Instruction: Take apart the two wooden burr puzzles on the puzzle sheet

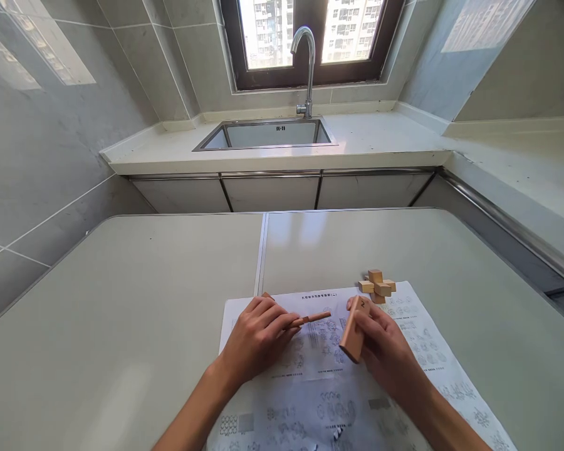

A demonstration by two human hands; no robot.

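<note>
Holding: my right hand point(380, 341) is closed round a wooden block point(355, 329), fingers wrapped on its far side, the block tilted with its top end leaning away from me.
Left grip: my left hand point(258, 335) is curled, fingertips pinching a thin wooden stick point(313, 318) that points right, toward the block; its tip stops just short of it.
Where: both pieces hover just over the printed sheet point(319, 388), near its far half.
Neighbour: an assembled wooden cross puzzle point(377, 285) sits on the sheet's far right corner, just beyond my right hand, apart from the block.
Sheet edges: its far edge runs roughly level with my knuckles; its left edge is just beside my left wrist; its near end runs out of view.
Surface: the pale surface point(122, 313) carries the sheet; a seam point(260, 257) runs away from me just left of centre.
Open room: wide bare surface to my left, ahead and right of the sheet.
Beyond: a counter with a sink point(263, 134) and tap point(308, 69) under the window, well apart from my hands.
</note>
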